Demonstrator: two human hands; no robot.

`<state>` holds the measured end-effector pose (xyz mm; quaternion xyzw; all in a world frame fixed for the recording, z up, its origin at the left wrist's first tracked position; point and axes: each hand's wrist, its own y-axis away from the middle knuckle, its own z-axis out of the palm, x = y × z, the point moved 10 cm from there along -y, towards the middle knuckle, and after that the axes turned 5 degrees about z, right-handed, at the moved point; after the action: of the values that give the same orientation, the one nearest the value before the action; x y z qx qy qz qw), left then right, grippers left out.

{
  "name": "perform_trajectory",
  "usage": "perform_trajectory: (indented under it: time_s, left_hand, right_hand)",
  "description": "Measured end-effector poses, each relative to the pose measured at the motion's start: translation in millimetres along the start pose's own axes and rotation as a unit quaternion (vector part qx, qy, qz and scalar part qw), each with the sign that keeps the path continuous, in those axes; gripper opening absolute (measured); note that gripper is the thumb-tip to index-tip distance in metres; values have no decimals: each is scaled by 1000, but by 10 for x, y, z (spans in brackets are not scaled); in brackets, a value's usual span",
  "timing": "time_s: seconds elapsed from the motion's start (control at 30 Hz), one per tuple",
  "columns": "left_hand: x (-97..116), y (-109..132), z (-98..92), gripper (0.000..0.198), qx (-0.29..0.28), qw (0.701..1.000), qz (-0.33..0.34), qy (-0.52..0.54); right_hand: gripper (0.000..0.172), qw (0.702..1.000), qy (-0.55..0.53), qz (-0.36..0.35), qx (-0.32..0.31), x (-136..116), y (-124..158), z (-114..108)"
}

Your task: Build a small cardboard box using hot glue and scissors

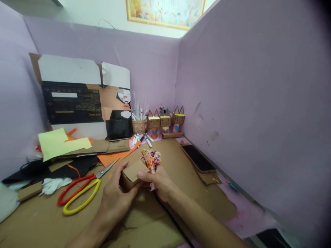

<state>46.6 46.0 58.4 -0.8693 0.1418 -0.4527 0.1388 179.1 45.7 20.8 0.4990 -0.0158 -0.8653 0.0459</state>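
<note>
My left hand [115, 193] grips a small brown cardboard box [132, 172] from its near left side, fingers curled round it. My right hand [159, 184] is closed on a crumpled piece of colourful patterned paper [151, 159], pressing it against the box's right end, with the thumb lying across the box. Both hands hover just above the cardboard sheet [165, 206] covering the desk. Red and yellow scissors [82, 191] lie a little to the left of my left hand, blades pointing up right.
A black phone [198, 157] lies to the right. Small cardboard cat figures [165, 120] and a basket of pens [139, 124] stand at the back. A large flattened carton [82, 100] leans on the purple wall; yellow paper [59, 143] and scraps pile at the left.
</note>
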Motion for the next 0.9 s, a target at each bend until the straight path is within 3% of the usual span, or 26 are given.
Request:
perform_trajectory:
  time_s: [0.17, 0.37, 0.57, 0.7, 0.8, 0.9]
  left_hand:
    - [12, -41, 30, 67, -4, 1000, 30, 6]
    - [135, -25, -63, 56, 31, 995, 92, -33]
    - [11, -1, -43, 63, 35, 997, 62, 17]
    - [-57, -51, 30, 72, -17, 992, 40, 122]
    - [-4, -83, 108, 84, -91, 955, 23, 283]
    - [-52, -92, 146, 77, -111, 894, -65, 429]
  right_hand:
    - [46, 999, -33, -1, -14, -43, 17, 41]
    - [42, 998, -52, 20, -6, -14, 28, 44]
    - [46, 997, -42, 62, -19, 48, 61, 75]
    - [46, 995, -59, 74, -20, 47, 78, 79]
    - [47, 999, -46, 22, 14, -53, 68, -4]
    - [46, 998, 9, -44, 32, -155, 59, -55]
